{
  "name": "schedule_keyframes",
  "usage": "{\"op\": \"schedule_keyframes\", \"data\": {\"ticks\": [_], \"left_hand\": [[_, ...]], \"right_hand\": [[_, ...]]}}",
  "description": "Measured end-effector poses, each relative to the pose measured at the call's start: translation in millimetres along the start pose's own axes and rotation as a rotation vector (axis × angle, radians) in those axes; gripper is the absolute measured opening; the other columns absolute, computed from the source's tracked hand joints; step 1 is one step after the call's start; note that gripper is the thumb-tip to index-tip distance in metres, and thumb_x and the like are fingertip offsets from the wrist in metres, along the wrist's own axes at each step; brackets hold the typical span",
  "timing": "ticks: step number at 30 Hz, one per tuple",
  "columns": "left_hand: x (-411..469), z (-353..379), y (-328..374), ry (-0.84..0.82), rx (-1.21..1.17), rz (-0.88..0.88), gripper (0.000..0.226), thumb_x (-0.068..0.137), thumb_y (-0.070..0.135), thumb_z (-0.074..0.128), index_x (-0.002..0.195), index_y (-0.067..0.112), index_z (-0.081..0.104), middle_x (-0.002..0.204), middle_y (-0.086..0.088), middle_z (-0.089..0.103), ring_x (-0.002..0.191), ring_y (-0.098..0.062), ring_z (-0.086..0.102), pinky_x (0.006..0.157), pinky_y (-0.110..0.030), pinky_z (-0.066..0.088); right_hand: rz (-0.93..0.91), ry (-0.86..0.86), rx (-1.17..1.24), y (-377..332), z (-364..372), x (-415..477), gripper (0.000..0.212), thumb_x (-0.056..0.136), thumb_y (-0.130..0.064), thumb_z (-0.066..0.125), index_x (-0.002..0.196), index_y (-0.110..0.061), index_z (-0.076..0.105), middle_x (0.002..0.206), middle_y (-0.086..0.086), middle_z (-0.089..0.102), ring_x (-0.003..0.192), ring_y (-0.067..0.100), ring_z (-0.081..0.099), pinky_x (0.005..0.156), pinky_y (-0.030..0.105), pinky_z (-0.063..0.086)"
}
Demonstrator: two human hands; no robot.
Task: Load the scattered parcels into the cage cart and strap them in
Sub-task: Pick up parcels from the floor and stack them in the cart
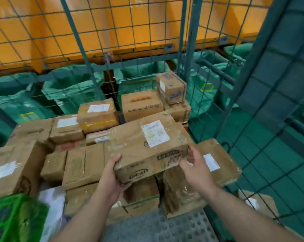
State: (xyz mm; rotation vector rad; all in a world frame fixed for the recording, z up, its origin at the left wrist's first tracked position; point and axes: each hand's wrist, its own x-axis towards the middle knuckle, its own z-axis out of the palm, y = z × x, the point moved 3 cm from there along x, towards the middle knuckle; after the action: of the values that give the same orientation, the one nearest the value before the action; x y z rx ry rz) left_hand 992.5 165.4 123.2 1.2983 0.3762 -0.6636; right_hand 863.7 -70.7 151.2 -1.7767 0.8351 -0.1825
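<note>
A long brown parcel (144, 142) with a white label lies tilted on top of several stacked cardboard parcels inside the teal wire cage cart (270, 119). My left hand (112, 173) grips its near left corner, thumb on top and fingers underneath. My right hand (194, 165) is at the parcel's right end, fingers spread and fairly straight, touching the corner. A flat parcel (222, 165) lies just right of that hand, against the mesh. No strap is in view.
More boxes fill the cart to the left and back, with a small blue-printed box (172, 88) highest. A green crate (16, 219) sits at the bottom left. Green sacks (69, 84) and orange bins (112, 32) lie beyond the mesh. Grey studded cart floor (156, 226) shows near me.
</note>
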Motion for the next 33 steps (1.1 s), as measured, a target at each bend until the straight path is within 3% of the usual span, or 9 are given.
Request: {"op": "schedule_keyframes", "data": {"ticks": [4, 7, 12, 16, 20, 24, 28, 30, 33], "left_hand": [[39, 45, 21, -0.034, 0.060, -0.006, 0.053, 0.084, 0.060, 0.069, 0.126, 0.028, 0.063, 0.121, -0.012, 0.071, 0.115, -0.034, 0.065, 0.091, -0.050, 0.058], [67, 87, 36, -0.007, 0.035, 0.030, 0.051, 0.084, 0.062, 0.070, 0.121, 0.028, 0.064, 0.117, -0.009, 0.073, 0.111, -0.031, 0.066, 0.096, -0.053, 0.056], [119, 149, 12, 0.043, 0.375, 0.041, 0.054, 0.095, 0.068, 0.052, 0.136, 0.032, 0.053, 0.131, 0.002, 0.064, 0.114, -0.024, 0.061, 0.101, -0.055, 0.051], [135, 183, -18, 0.060, 0.610, 0.032, 0.057, 0.102, 0.062, 0.040, 0.149, 0.032, 0.045, 0.142, 0.002, 0.057, 0.126, -0.026, 0.055, 0.108, -0.050, 0.048], [152, 211, -26, 0.050, 0.699, 0.016, 0.066, 0.100, 0.067, 0.037, 0.155, 0.030, 0.039, 0.151, 0.004, 0.051, 0.134, -0.026, 0.051, 0.114, -0.046, 0.042], [159, 209, -27, 0.064, 0.762, -0.008, 0.074, 0.094, 0.076, 0.036, 0.154, 0.034, 0.039, 0.148, 0.001, 0.055, 0.131, -0.027, 0.053, 0.114, -0.049, 0.042], [141, 195, -25, 0.058, 0.756, -0.080, 0.089, 0.088, 0.086, 0.032, 0.160, 0.033, 0.028, 0.161, 0.001, 0.038, 0.144, -0.031, 0.040, 0.119, -0.053, 0.032], [119, 188, -31, 0.093, 0.690, -0.090, 0.084, 0.092, 0.080, 0.035, 0.155, 0.025, 0.037, 0.153, -0.001, 0.046, 0.138, -0.029, 0.045, 0.118, -0.048, 0.032], [70, 166, -49, 0.166, 0.625, -0.018, 0.039, 0.101, 0.058, 0.047, 0.121, 0.027, 0.056, 0.111, 0.008, 0.057, 0.110, -0.021, 0.050, 0.102, -0.039, 0.037]], "right_hand": [[0.034, 0.066, 0.073, -8, -17, 37, 0.059, 0.099, -0.033, 0.059, 0.153, -0.040, 0.033, 0.131, -0.021, 0.054, 0.099, -0.003, 0.057, 0.076, 0.019, 0.045], [0.055, 0.150, 0.095, -12, -38, 84, 0.062, 0.098, -0.026, 0.060, 0.153, -0.040, 0.035, 0.126, -0.017, 0.059, 0.080, 0.007, 0.064, 0.055, 0.021, 0.047], [0.195, 0.109, 0.123, 10, -64, 148, 0.049, 0.101, -0.031, 0.048, 0.148, -0.041, 0.041, 0.118, -0.016, 0.059, 0.092, 0.016, 0.059, 0.088, 0.042, 0.050], [0.218, 0.112, -0.045, 45, -74, 161, 0.040, 0.099, -0.029, 0.050, 0.139, -0.035, 0.049, 0.113, -0.005, 0.067, 0.084, 0.012, 0.058, 0.062, 0.027, 0.043], [0.136, 0.031, -0.066, 65, -76, 166, 0.047, 0.102, -0.023, 0.056, 0.147, -0.026, 0.044, 0.131, -0.010, 0.057, 0.099, 0.002, 0.054, 0.064, 0.010, 0.034], [0.070, 0.000, -0.164, 70, -76, 161, 0.047, 0.101, -0.026, 0.056, 0.146, -0.031, 0.045, 0.139, -0.012, 0.051, 0.106, 0.004, 0.061, 0.062, 0.007, 0.039], [0.029, 0.059, -0.167, 70, -74, 140, 0.039, 0.099, -0.025, 0.059, 0.136, -0.034, 0.051, 0.132, -0.015, 0.055, 0.077, -0.001, 0.062, 0.059, 0.019, 0.056], [0.052, 0.076, -0.143, 73, -75, 121, 0.032, 0.100, -0.027, 0.058, 0.130, -0.038, 0.051, 0.119, -0.017, 0.058, 0.076, 0.005, 0.067, 0.055, 0.021, 0.056], [0.084, 0.147, -0.077, 87, -73, 85, 0.023, 0.099, -0.029, 0.055, 0.121, -0.037, 0.055, 0.110, -0.016, 0.062, 0.077, 0.006, 0.065, 0.062, 0.026, 0.055]]}}
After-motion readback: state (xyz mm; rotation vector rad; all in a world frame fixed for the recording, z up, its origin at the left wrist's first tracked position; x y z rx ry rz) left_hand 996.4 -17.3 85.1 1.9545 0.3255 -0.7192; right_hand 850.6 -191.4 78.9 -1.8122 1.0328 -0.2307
